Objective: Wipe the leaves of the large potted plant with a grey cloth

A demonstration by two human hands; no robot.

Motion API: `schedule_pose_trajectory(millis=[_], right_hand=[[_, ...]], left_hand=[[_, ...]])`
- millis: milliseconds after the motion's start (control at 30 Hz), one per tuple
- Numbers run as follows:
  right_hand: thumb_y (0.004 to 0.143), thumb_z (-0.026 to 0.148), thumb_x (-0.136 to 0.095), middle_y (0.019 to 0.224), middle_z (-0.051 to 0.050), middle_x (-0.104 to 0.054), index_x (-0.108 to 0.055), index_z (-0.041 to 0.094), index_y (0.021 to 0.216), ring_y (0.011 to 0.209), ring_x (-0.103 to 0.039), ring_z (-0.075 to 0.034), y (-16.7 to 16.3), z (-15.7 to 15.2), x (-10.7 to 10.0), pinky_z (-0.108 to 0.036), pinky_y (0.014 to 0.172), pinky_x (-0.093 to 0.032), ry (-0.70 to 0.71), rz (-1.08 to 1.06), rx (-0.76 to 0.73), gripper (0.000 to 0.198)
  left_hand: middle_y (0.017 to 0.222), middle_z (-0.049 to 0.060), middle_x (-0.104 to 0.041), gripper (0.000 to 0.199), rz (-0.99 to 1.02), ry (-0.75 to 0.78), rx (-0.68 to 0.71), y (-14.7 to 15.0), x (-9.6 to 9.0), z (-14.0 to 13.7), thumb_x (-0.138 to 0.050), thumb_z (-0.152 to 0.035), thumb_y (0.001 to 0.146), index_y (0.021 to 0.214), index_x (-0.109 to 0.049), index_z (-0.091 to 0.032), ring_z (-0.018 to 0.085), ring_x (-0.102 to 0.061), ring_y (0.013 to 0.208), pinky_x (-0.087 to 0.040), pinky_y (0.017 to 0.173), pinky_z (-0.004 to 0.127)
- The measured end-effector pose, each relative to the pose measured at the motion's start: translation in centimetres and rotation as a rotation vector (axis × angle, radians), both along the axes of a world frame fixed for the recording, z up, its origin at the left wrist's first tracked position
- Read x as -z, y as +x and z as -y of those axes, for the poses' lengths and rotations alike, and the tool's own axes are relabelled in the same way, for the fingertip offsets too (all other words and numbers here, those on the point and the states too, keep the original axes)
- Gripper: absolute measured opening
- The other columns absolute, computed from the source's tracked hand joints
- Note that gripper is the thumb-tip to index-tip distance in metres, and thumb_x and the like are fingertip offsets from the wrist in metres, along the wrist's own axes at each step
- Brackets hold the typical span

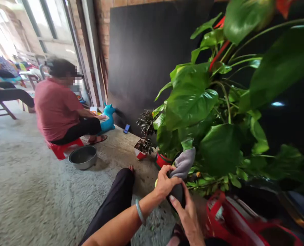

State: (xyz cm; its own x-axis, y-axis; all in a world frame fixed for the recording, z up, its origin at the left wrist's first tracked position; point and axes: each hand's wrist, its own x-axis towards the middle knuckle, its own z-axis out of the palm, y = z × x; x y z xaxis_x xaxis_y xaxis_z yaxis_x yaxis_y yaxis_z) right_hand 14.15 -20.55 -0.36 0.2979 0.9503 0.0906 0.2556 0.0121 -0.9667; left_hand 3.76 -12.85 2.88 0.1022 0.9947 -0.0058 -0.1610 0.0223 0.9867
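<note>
Both hands are together in front of me, below the large leafy plant [193, 102]. My left hand [164, 182], with a pale bangle [140, 212] on the wrist, is closed over the upper end of a dark rounded thing [176, 194], whose kind I cannot make out. My right hand [189, 213] grips the same thing from below and the right, thumb along its face. A soft grey cloth piece [184, 163] with a green end sticks up beyond my left fingers. Whether it is joined to the dark thing is hidden.
A person in a red top [58, 106] sits on a red stool [64, 148], a hand on a blue animal-shaped toy [108, 118]. Also about are a grey basin [83, 158], small potted plant [141, 147], phone-like object [126, 128], red bag [218, 212] and black board [152, 58].
</note>
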Motion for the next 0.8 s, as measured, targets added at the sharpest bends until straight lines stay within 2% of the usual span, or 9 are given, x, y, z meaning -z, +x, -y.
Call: schedule_pose_trajectory(millis=[67,133,300,500,633,733,800], right_hand=[[0.070,0.063,-0.074,0.141,-0.018,-0.063,-0.058,0.014,0.142,0.134,-0.057,-0.038,-0.8,0.1,-0.7,-0.050,0.111,-0.048,-0.011,0.092,0.006,0.088],[0.070,0.065,-0.072,0.140,-0.019,-0.063,-0.058,0.014,0.140,0.133,-0.057,-0.038,-1.7,0.2,-1.3,-0.050,0.111,-0.047,-0.013,0.172,0.038,0.088],[0.072,0.064,-0.069,0.143,-0.020,-0.061,-0.056,0.014,0.140,0.135,-0.056,-0.038,-4.0,-0.3,-2.2,-0.051,0.112,-0.045,0.028,0.343,0.077,0.086],[0.068,0.064,-0.069,0.138,-0.023,-0.063,-0.055,0.013,0.140,0.126,-0.061,-0.042,-4.1,-2.6,-2.5,-0.052,0.100,-0.051,0.093,0.430,0.190,0.089],[0.064,0.068,-0.070,0.112,-0.020,-0.075,-0.065,0.016,0.129,0.099,-0.072,-0.042,-4.0,-4.0,-2.5,-0.048,0.078,-0.057,0.028,0.396,0.252,0.083],[0.063,0.069,-0.068,0.095,-0.019,-0.077,-0.070,0.014,0.119,0.081,-0.073,-0.039,-3.9,-4.8,-3.0,-0.045,0.067,-0.057,-0.016,0.320,0.260,0.078],[0.060,0.067,-0.070,0.093,-0.019,-0.077,-0.073,0.012,0.113,0.080,-0.073,-0.037,-3.7,-5.5,-4.1,-0.043,0.068,-0.057,0.046,0.304,0.263,0.076]], left_hand=[[0.072,-0.004,-0.057,0.030,0.197,-0.095,0.014,-0.9,-0.6,0.4,-0.078,-0.025,0.054,0.078,-0.062,-0.019,0.013,-0.049,0.069,-0.041,0.066,0.024],[0.064,-0.006,-0.054,0.033,0.309,-0.162,0.005,-1.7,-1.0,0.4,-0.078,-0.026,0.050,0.073,-0.056,-0.019,0.011,-0.044,0.061,-0.038,0.059,0.023],[0.057,-0.007,-0.051,0.043,0.377,-0.277,-0.030,-3.2,-0.9,-0.1,-0.082,-0.029,0.043,0.064,-0.045,-0.022,0.009,-0.042,0.053,-0.034,0.052,0.022],[0.054,-0.006,-0.043,0.046,0.386,-0.203,-0.007,-3.1,0.2,-0.4,-0.085,-0.034,0.043,0.053,-0.042,-0.020,0.009,-0.037,0.057,-0.032,0.054,0.023],[0.052,-0.004,-0.042,0.047,0.364,-0.132,0.008,-2.9,0.9,-0.5,-0.085,-0.042,0.049,0.049,-0.044,-0.019,0.009,-0.037,0.057,-0.032,0.056,0.024],[0.054,-0.002,-0.048,0.045,0.371,-0.055,0.044,-3.5,0.8,-0.8,-0.085,-0.048,0.056,0.052,-0.052,-0.018,0.010,-0.041,0.057,-0.035,0.057,0.025],[0.061,0.001,-0.056,0.038,0.411,0.040,0.115,-4.5,0.5,-1.3,-0.084,-0.049,0.062,0.059,-0.063,-0.017,0.013,-0.049,0.061,-0.040,0.062,0.026]])
